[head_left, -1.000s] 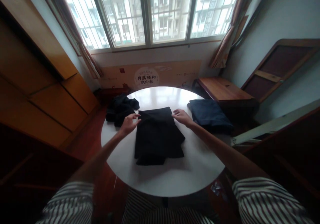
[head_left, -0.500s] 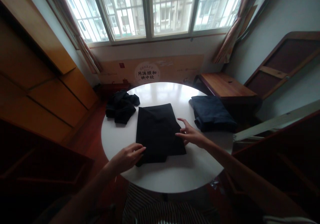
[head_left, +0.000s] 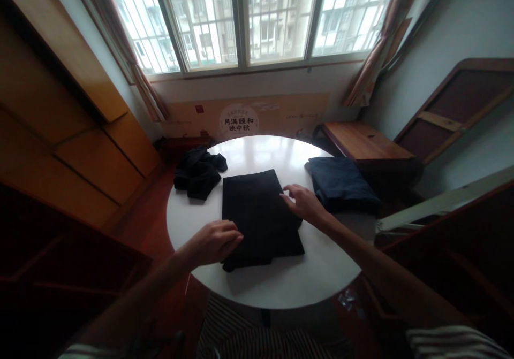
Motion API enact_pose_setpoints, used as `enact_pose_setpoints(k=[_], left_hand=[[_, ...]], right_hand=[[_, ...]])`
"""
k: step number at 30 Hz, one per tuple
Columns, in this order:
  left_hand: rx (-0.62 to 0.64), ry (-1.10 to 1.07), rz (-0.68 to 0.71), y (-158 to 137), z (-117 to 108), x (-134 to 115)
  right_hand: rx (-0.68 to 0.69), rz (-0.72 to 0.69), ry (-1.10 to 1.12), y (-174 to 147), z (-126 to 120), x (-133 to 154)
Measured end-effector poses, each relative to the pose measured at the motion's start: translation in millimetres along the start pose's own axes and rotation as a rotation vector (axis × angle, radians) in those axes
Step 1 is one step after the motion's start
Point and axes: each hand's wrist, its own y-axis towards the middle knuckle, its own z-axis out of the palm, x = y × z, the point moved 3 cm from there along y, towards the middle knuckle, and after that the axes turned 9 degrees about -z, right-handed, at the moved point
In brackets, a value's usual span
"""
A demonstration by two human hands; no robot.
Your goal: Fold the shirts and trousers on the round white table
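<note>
A piece of black clothing (head_left: 257,209), folded into a rough rectangle, lies flat on the white round table (head_left: 321,279). Its near edge is uneven, with a lower layer sticking out. Over its lower left side is my left hand (head_left: 217,241), fingers curled together; whether they pinch any cloth is hidden. At the upper right edge of the clothing hovers my right hand (head_left: 303,203), its thumb and forefinger slightly apart and nothing visible between them.
A crumpled black garment (head_left: 198,173) sits at the table's left edge. Folded dark blue clothing (head_left: 341,183) lies at the right edge. Beyond stands a low wooden table (head_left: 365,142) by the wall. Wooden cabinets (head_left: 96,158) line the left side.
My left hand has moved up and slightly right, its fingers curling more. My right hand has shifted up along the clothing's right edge, and the gap between its fingers has narrowed. The cloth looks flatter.
</note>
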Motion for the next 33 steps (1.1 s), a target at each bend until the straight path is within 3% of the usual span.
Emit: enact_pose_setpoints(k=[4, 7, 10, 13, 16, 22, 24, 27, 33], left_hand=[[0.034, -0.017, -0.009, 55.2, 15.9, 16.8], [0.192, 0.050, -0.003, 61.1, 51.5, 12.2], [0.265, 0.092, -0.032, 39.9, 78.6, -2.8], [0.283, 0.082, -0.025, 22.6, 83.8, -15.9], [0.279, 0.026, -0.001, 27.1, 73.0, -14.6], [0.094, -0.041, -0.242, 58.2, 55.1, 28.9], [0.138, 0.021, -0.239, 53.5, 61.7, 31.5], [0.257, 0.069, -0.142, 33.6, 71.1, 16.4], [0.403, 0.020, 0.012, -0.5, 66.8, -23.7]], right_hand=[[0.127, -0.281, -0.057, 59.4, 38.5, 28.7], [0.286, -0.226, -0.144, 90.3, 76.3, 18.8], [0.339, -0.106, -0.180, 107.5, 96.7, -6.2], [0.366, -0.036, -0.196, 120.2, 99.4, -23.9], [0.400, -0.004, -0.203, 130.1, 95.6, -25.0], [0.313, -0.147, -0.233, 114.9, 96.4, 5.9], [0.324, -0.164, -0.198, 103.1, 99.9, 8.9], [0.309, -0.065, -0.212, 96.7, 99.2, -3.1], [0.358, 0.064, -0.172, 119.4, 92.7, -30.7]])
